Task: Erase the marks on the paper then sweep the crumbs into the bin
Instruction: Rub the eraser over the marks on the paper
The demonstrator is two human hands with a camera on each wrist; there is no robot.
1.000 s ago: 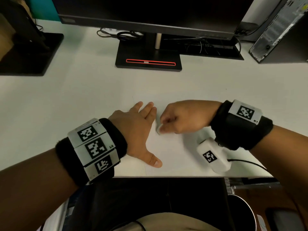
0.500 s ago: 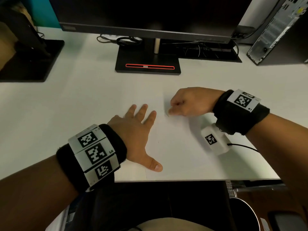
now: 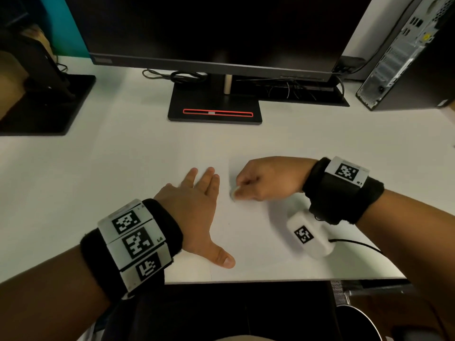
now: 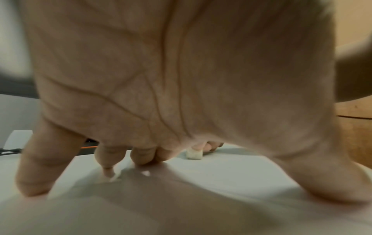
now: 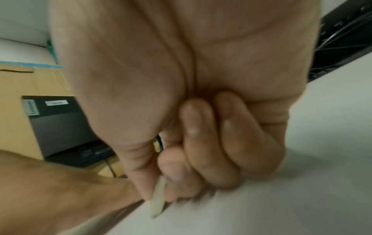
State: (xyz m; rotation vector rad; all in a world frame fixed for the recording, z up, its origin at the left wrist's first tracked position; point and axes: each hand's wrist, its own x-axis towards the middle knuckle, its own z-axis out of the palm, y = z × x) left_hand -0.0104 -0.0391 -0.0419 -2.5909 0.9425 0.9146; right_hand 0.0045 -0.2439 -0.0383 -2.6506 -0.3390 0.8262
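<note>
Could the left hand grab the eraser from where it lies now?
Probably yes: the left hand lies flat on the paper, fingertips close beside the eraser, nothing between them, though the right hand pinches it.

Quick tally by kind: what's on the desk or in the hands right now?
Hands: 2, left hand and right hand
Eraser: 1
Paper: 1
Monitor stands: 2, centre stand and left stand
Computer tower: 1
Total: 7

Office desk [image 3: 98, 168]: monitor [image 3: 221, 33], tower PC [image 3: 406, 57], cables [image 3: 182, 76].
</note>
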